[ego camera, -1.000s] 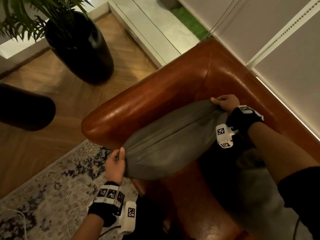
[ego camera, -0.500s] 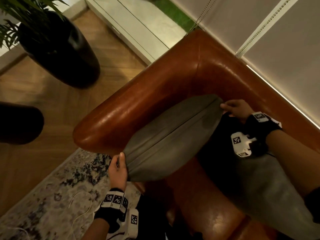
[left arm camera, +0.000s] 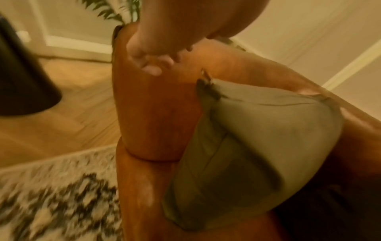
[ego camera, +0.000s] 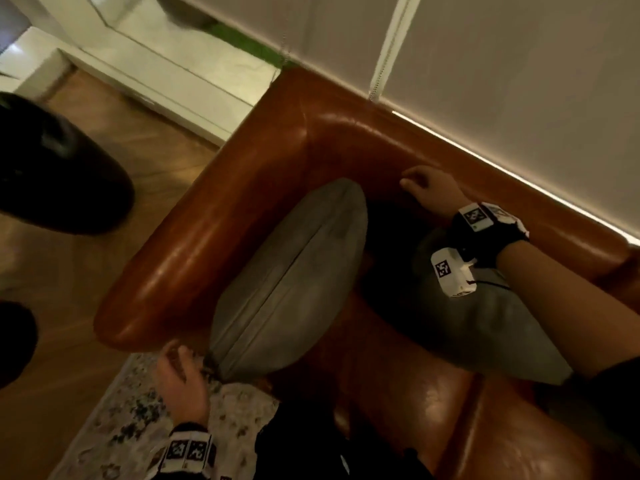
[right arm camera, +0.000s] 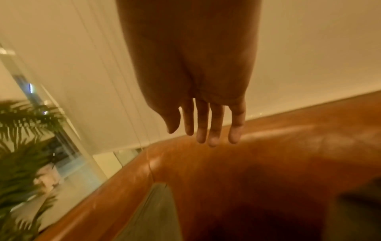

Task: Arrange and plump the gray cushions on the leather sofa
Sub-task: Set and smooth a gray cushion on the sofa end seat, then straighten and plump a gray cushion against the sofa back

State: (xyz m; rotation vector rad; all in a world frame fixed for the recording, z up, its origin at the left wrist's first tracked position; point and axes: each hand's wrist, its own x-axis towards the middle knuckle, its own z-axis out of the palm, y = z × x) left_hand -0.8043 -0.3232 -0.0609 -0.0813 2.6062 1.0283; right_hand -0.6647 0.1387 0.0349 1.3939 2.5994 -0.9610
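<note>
Head view shows the cushion (ego camera: 291, 282) propped on edge against the sofa (ego camera: 207, 237) arm, so it stands unaided. Both hands hold nothing: left hand (ego camera: 180, 386) loosely curled beside its corner, right hand (ego camera: 427, 187) relaxed, fingers (right arm camera: 214, 130) straight.

head overhead; wrists close; share sofa (ego camera: 242, 209) corner.

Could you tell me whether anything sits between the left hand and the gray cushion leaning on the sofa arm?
Nothing visible does. The left hand hovers open right beside the near corner of the gray cushion, with only a small clear gap above the rug.
</note>
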